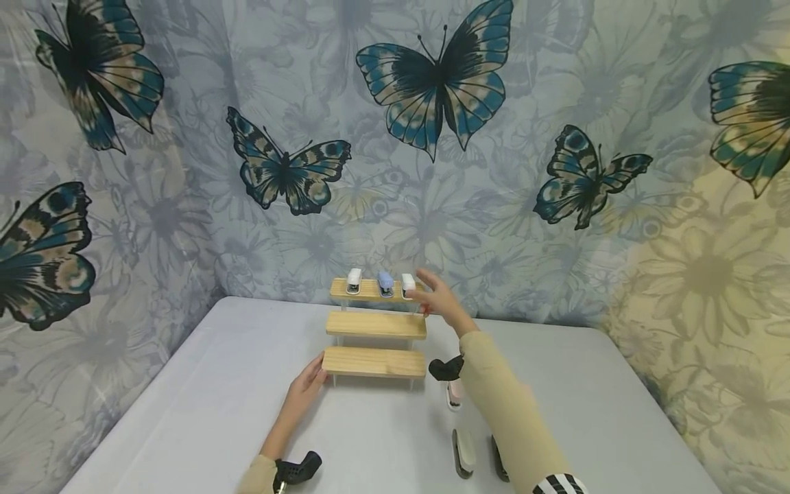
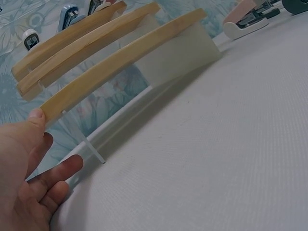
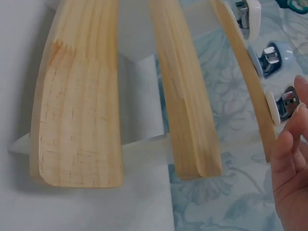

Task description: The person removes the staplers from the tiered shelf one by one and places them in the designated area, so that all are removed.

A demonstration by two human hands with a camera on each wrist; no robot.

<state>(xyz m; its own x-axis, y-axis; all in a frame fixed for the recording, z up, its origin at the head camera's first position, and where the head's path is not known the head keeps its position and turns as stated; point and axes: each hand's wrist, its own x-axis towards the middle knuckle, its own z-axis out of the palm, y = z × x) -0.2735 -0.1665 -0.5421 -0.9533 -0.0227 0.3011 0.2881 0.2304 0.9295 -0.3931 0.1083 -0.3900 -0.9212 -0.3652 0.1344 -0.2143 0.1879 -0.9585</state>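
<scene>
A three-step wooden display shelf (image 1: 376,324) with clear supports stands on the white table. My left hand (image 1: 306,384) holds the left end of its lowest board, thumb on the edge and index finger beneath; the other fingers are loose in the left wrist view. On the top board stand a white stapler (image 1: 354,278), a blue stapler (image 1: 385,281) and a second white stapler (image 1: 408,283) at the right. My right hand (image 1: 441,302) is at that right-hand stapler, its fingers spread and fingertips close against the stapler's end (image 3: 289,103) in the right wrist view.
Right of the shelf, a pink stapler (image 1: 455,394), a pale grey-green stapler (image 1: 464,453) and a dark stapler (image 1: 497,458), partly behind my right sleeve, lie on the table (image 1: 247,363). A butterfly-patterned cloth (image 1: 395,226) hangs behind the table.
</scene>
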